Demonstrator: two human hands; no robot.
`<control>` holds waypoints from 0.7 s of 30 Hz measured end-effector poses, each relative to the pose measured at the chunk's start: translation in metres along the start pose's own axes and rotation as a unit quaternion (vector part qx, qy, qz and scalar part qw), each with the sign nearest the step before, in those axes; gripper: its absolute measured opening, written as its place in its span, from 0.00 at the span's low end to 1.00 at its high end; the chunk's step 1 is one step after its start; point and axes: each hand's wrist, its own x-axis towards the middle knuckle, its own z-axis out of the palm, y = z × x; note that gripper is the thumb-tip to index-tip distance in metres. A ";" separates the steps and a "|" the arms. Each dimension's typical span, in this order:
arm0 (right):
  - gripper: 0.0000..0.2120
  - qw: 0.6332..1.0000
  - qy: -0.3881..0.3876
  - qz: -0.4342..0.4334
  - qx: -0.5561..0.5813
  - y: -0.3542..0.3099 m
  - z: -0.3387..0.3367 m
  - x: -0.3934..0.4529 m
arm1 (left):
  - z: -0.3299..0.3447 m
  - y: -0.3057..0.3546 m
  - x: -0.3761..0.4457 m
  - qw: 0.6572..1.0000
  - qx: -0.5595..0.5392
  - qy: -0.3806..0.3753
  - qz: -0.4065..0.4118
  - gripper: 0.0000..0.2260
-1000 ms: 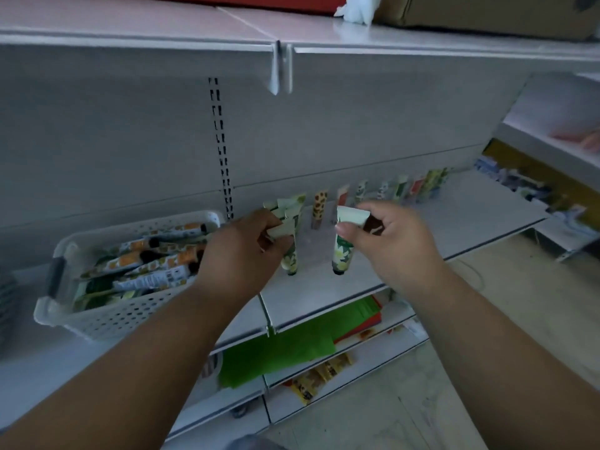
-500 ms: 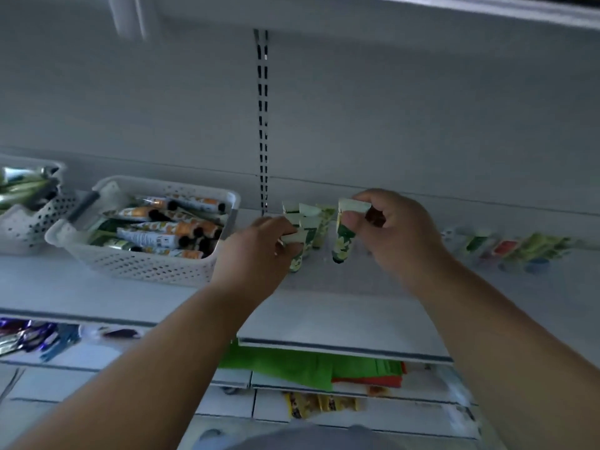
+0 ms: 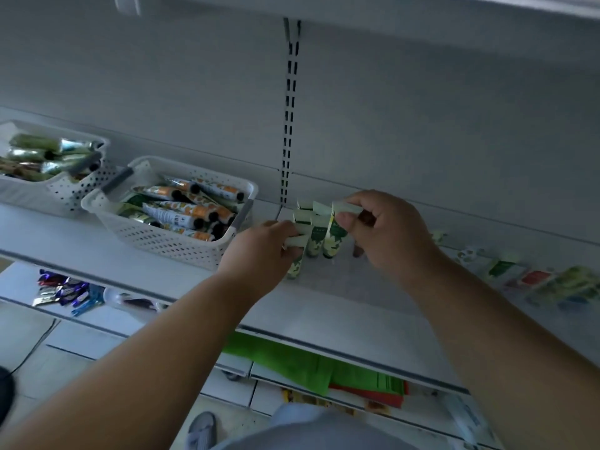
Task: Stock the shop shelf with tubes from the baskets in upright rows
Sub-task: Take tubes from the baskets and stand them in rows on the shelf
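From the head camera, I had both hands at the small cluster of green-and-white tubes (image 3: 313,235) standing cap-down on the white shop shelf (image 3: 341,306), just right of the slotted upright strip (image 3: 290,112) in the back panel. My right hand (image 3: 386,235) pinched the flat crimped end of one green-and-white tube (image 3: 334,233) between thumb and forefinger, holding it upright with its cap at or just above the shelf at the right edge of the cluster; I could not tell whether the cap touched. My left hand (image 3: 259,251) had its fingers curled round the top of another tube (image 3: 296,258), the nearest one of the cluster, which stood upright below my fingertips.

Left of the cluster, the near white perforated basket (image 3: 168,235) sat on the same shelf, holding orange-and-white tubes (image 3: 191,209) lying on their sides with dark caps. Further left of it stood a second white basket (image 3: 48,190) with greenish tubes lying in it. Right of the cluster, along the back of the shelf, a blurred row of mixed tubes (image 3: 532,277) ran off toward the edge. Below the shelf, green sheets (image 3: 292,358) lay on a lower shelf, and shiny wrapped packets (image 3: 65,292) lay below the baskets.
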 end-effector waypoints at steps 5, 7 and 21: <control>0.10 0.998 -0.030 -0.037 -0.040 0.003 0.002 0.005 | -0.017 0.006 -0.009 0.997 -0.004 0.074 0.032 0.14; 0.08 0.996 -0.046 -0.052 -0.062 0.004 0.006 0.008 | -0.028 0.009 -0.021 0.991 -0.009 0.129 0.047 0.15; 0.06 0.982 -0.108 -0.087 -0.129 0.009 0.034 0.017 | -0.024 -0.003 -0.080 0.992 -0.004 0.124 -0.003 0.10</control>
